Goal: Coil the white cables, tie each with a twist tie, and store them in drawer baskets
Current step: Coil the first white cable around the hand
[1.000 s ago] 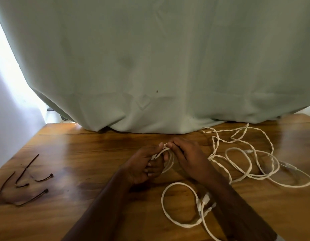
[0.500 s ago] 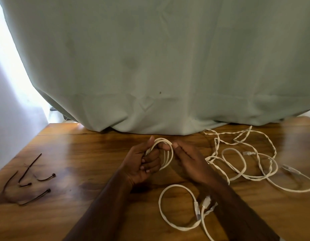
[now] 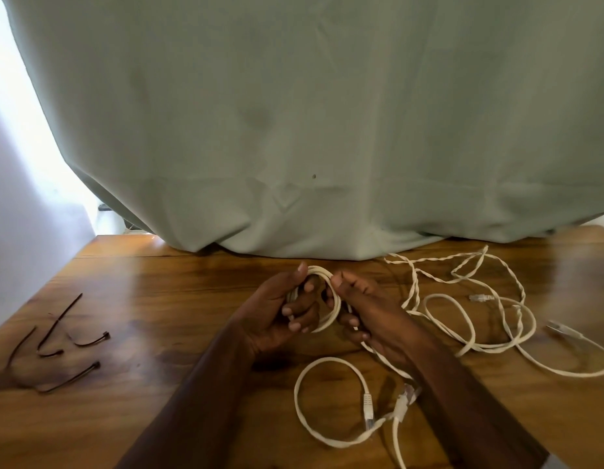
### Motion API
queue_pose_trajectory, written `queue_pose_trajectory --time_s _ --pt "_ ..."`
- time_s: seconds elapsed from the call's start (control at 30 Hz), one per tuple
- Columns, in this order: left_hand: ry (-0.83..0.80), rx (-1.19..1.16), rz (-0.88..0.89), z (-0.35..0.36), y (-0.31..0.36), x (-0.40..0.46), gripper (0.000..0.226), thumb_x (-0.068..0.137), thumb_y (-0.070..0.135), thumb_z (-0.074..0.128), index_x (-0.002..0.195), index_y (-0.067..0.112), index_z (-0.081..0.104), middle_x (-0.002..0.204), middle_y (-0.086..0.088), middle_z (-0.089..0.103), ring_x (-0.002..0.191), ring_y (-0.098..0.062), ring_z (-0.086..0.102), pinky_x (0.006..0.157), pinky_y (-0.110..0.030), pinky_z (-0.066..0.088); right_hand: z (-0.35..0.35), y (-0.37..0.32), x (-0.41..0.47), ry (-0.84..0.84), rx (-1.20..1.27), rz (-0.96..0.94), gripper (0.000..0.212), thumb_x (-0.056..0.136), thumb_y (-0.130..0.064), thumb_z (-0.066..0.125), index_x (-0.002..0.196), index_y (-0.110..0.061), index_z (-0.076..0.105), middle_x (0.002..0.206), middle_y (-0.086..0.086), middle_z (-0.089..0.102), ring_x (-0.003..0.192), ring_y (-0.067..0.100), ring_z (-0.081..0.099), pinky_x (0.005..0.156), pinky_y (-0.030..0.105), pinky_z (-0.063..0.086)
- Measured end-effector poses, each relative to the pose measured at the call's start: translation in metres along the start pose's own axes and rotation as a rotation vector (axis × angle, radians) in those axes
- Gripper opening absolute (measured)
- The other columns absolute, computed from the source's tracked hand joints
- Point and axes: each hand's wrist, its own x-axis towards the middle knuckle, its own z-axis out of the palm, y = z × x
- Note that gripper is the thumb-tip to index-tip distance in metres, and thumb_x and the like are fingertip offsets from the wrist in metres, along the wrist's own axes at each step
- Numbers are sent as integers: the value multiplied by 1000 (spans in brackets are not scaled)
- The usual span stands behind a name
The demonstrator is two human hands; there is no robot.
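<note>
A small coil of white cable (image 3: pixel 329 316) is held upright between both hands above the wooden table (image 3: pixel 165 299). My left hand (image 3: pixel 280 313) grips the coil's left side, fingers curled through it. My right hand (image 3: pixel 365 309) holds the coil's right side, with the cable's tail running down under the wrist. That tail forms a loose loop (image 3: pixel 314 418) on the table with plug ends (image 3: pixel 368 406) near my right forearm. Several dark twist ties (image 3: pixel 57 343) lie at the far left.
A tangle of other white cables (image 3: pixel 480 313), one twisted, spreads over the table's right side. A pale green curtain (image 3: pixel 294 130) hangs down to the table's back edge. Bright light and a wall fill the left edge.
Both hands have lifted the coil slightly and opened it wider; the left fingers now curl through the loops, and the coil stands more upright.
</note>
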Motion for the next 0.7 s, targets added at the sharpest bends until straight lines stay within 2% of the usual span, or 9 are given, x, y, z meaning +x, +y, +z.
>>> queue_pose_trajectory --time_s 0.07,0.2,0.33,0.47,0.53,0.6,0.63,0.7 --pt "12 -27 -13 0 1 2 34 99 39 46 78 14 55 45 8 37 37 -7 37 46 -24 38 1 -2 0 8 0 -28 27 97 -38 55 101 -12 59 76 -2 56 51 7 32 41 17 20" --pt "73 -112 14 4 -2 8 38 97 43 48 76 14 59 43 8 35 37 -8 18 38 -20 24 2 -1 2 58 -74 -105 29 102 -34 51 96 -9 63 66 0 49 49 9 33 41 18 24" --pt "117 -178 87 6 -2 9 47 97 43 45 92 3 70 44 7 25 38 -7 15 38 -19 22 0 3 3 129 -226 -161 32 107 -31 44 100 -9 67 61 4 45 50 13 38 42 21 30" --pt "69 -258 131 3 -1 10 54 100 39 41 114 -7 67 48 5 21 38 -5 19 39 -19 27 -1 3 -1 133 -564 -230 23 108 -24 41 111 -22 64 63 1 60 44 11 51 42 23 39" --pt "70 -290 177 4 0 10 55 103 36 38 122 -11 60 49 6 23 39 -5 22 41 -18 30 0 3 -3 79 -777 -228 19 108 -24 41 114 -25 59 72 -3 65 53 3 58 50 14 41" --pt "123 -290 234 6 4 10 55 105 34 34 128 -12 54 50 6 28 41 -5 27 44 -18 32 -2 3 -4 25 -1069 -212 21 107 -30 43 125 -28 54 89 -11 67 68 -2 59 59 10 41" --pt "174 -274 266 6 6 11 54 105 33 34 130 -11 52 51 6 31 41 -5 31 46 -18 34 -3 4 -4 3 -1199 -208 24 106 -33 44 128 -29 52 97 -10 68 74 -2 57 62 12 41" --pt "302 -223 329 4 10 12 54 103 33 38 132 -11 50 52 5 34 44 -5 37 50 -19 40 -4 4 -4 -22 -1353 -185 25 105 -39 43 127 -31 52 101 -5 67 80 4 56 65 22 43"
